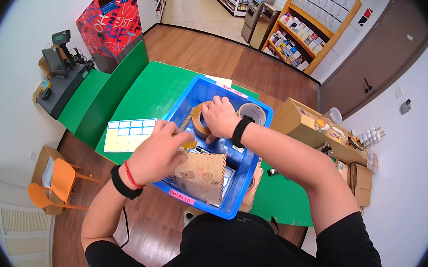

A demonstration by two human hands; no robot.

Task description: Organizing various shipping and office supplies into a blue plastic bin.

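A blue plastic bin (252,176) rests at the near edge of the green table, close to my body. Inside it, my right hand (218,119) is on a roll of brown tape (198,122), with its fingers over the roll's side. A wider tape roll (251,113) lies by the bin's right wall. My left hand (161,150) is over the bin's left side, at the top edge of a kraft airmail envelope (200,175); a yellow item (189,144) is by its fingertips. Whether the left fingers grip either is unclear. Rope and a black pen lie partly hidden between my hands.
A sheet of blue-bordered labels (129,136) lies on the green table (155,89) left of the bin. A green divider (117,88) stands farther left. At right are a wooden cabinet (294,122) and flattened cardboard boxes (361,185); an orange chair (62,183) stands at left.
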